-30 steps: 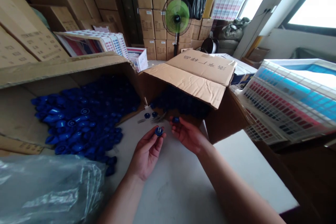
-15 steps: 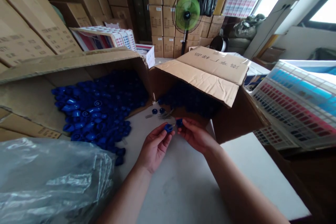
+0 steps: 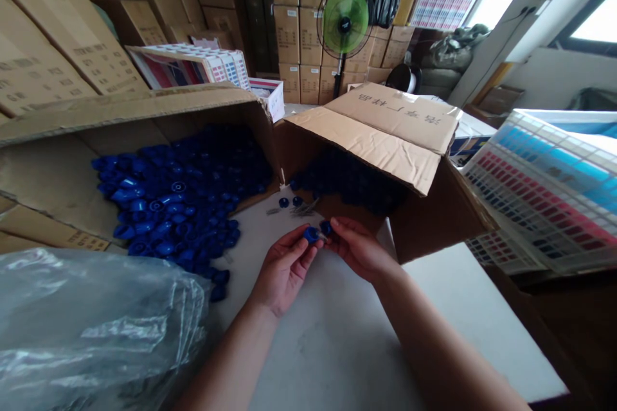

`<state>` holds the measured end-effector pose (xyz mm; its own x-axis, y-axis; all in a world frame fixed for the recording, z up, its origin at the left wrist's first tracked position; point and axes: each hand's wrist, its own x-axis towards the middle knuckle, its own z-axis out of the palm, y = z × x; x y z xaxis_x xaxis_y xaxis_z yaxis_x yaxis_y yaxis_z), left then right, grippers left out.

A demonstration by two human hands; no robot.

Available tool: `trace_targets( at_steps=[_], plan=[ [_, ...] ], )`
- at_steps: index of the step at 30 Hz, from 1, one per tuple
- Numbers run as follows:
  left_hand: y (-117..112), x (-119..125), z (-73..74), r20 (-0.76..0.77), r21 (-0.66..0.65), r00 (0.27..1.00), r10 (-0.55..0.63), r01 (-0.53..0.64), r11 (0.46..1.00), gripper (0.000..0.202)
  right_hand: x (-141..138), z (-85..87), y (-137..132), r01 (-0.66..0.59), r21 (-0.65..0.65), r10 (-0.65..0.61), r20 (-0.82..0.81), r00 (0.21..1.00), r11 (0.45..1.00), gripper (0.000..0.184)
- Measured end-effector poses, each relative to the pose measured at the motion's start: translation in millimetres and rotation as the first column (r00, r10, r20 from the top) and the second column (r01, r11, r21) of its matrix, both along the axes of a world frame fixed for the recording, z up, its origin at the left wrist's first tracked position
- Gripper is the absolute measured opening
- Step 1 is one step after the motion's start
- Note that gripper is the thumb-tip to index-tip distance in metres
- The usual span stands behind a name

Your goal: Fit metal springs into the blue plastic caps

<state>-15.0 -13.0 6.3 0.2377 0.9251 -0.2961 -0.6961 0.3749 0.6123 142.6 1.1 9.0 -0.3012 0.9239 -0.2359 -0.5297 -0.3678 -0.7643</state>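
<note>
My left hand [image 3: 285, 264] is closed on a blue plastic cap [image 3: 311, 234] between thumb and fingers. Close beside it, my right hand [image 3: 357, 245] pinches a second, smaller-looking blue plastic part [image 3: 326, 227]. A metal spring [image 3: 321, 237] shows between the two parts, partly hidden by the fingertips. Just beyond my hands, two loose blue pieces [image 3: 290, 202] and several thin metal springs [image 3: 303, 209] lie on the white table [image 3: 332, 340].
An open carton [image 3: 43, 170] on the left spills many blue caps [image 3: 168, 205] onto the table. Another carton [image 3: 429, 225] on the right holds more blue parts. A clear plastic bag [image 3: 96, 321] lies front left; plastic baskets [image 3: 554, 186] stand right. A green fan [image 3: 344, 22] is behind.
The two blue parts have come a little closer together, and less of the spring shows between them. My right hand has shifted slightly left and turned its part.
</note>
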Motion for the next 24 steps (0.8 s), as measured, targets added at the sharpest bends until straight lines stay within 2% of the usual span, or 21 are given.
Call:
trace_targets(
  at_steps=[5, 11, 24],
  plan=[
    [2.2, -0.1, -1.2, -0.011, -0.039, 0.998, 0.06, -0.06, 0.997, 0.03, -12.6, 1.0, -4.5, 0.094, -0.058, -0.094, 0.004, 0.996, 0.994, 0.05],
    [5.1, -1.0, 0.9, -0.065, 0.019, 0.996, 0.064, -0.063, 0.998, 0.034, -11.8, 1.3, -2.9, 0.14, -0.005, -0.139, 0.068, 0.988, 0.99, 0.052],
    [3.8, -2.4, 1.7, -0.168, 0.039, 0.983, 0.071, -0.065, 0.997, 0.038, -12.0, 11.1, -4.9, 0.163, 0.118, -0.186, 0.222, 0.957, 0.979, 0.052]
  ],
)
